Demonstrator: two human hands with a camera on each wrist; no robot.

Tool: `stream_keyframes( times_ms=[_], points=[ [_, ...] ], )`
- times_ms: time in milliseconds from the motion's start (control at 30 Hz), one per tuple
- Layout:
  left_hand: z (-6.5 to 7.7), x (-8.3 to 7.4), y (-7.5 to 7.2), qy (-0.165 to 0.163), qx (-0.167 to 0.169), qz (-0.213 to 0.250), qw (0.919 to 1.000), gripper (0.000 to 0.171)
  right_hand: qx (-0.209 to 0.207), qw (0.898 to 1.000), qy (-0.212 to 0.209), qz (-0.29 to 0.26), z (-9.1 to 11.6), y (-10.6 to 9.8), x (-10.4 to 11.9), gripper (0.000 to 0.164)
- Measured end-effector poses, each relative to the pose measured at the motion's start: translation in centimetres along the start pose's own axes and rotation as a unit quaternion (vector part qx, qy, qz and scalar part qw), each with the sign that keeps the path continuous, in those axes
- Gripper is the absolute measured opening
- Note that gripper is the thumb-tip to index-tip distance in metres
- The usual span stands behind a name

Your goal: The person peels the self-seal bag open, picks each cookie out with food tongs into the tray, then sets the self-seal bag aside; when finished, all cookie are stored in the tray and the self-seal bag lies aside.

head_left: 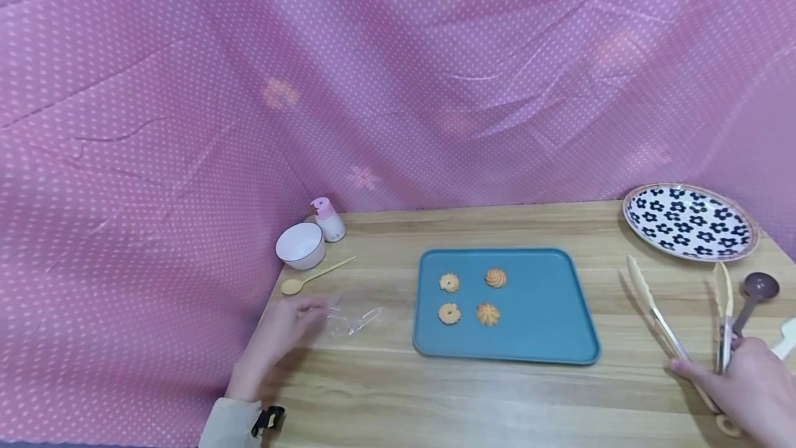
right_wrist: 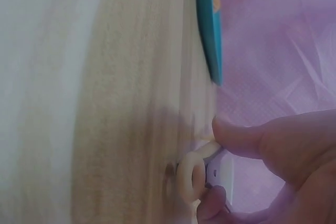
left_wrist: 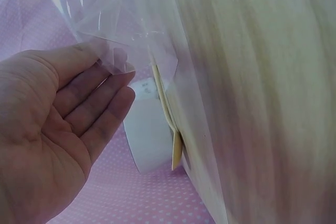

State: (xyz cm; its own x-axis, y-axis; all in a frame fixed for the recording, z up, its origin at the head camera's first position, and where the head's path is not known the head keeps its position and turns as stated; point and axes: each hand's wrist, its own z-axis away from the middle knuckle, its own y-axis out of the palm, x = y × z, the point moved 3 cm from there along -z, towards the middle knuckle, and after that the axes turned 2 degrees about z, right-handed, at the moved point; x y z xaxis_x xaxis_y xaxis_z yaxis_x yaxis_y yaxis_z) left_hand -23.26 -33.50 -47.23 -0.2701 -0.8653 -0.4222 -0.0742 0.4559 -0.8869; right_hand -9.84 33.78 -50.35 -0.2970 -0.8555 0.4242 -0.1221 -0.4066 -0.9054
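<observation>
My left hand [head_left: 286, 327] pinches a clear plastic bag [head_left: 356, 320] between thumb and fingers, left of the blue tray [head_left: 541, 327]. In the left wrist view the crumpled bag [left_wrist: 118, 51] hangs over the fingertips. At the right, my right hand [head_left: 755, 386] holds a pair of tongs [head_left: 668, 334], its thumb on one arm. The tongs are spread wide, their cream tips pointing away from me. In the right wrist view the tongs' ring end [right_wrist: 190, 177] shows between thumb and fingers. Several cookies, among them a swirled one [head_left: 495, 278], lie on the tray's left half.
A yellow spoon [head_left: 292, 287], a white bowl [head_left: 298, 244] and a pink-topped pump bottle [head_left: 332, 225] stand at the left. At the back right is a flower-patterned plate [head_left: 690, 221]. Beside the tongs lie a dark scoop [head_left: 761, 285] and a white utensil [head_left: 787, 339]. Pink cloth [head_left: 466, 88] encloses the table.
</observation>
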Motion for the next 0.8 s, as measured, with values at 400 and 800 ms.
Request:
stream_keyframes(
  times_ms=[400, 800],
  points=[
    [0.4, -0.1, 0.3, -0.023, 0.01, 0.025, 0.9994, 0.025, 0.022, 0.999, 0.037, 0.023, -0.6, -1.2, 0.4, 0.066],
    [-0.2, -2.2, -1.4, -0.001, -0.015, 0.028, 0.9995, 0.034, -0.049, 0.994, -0.048, 0.079, -4.3, -5.0, 6.1, 0.117]
  ],
)
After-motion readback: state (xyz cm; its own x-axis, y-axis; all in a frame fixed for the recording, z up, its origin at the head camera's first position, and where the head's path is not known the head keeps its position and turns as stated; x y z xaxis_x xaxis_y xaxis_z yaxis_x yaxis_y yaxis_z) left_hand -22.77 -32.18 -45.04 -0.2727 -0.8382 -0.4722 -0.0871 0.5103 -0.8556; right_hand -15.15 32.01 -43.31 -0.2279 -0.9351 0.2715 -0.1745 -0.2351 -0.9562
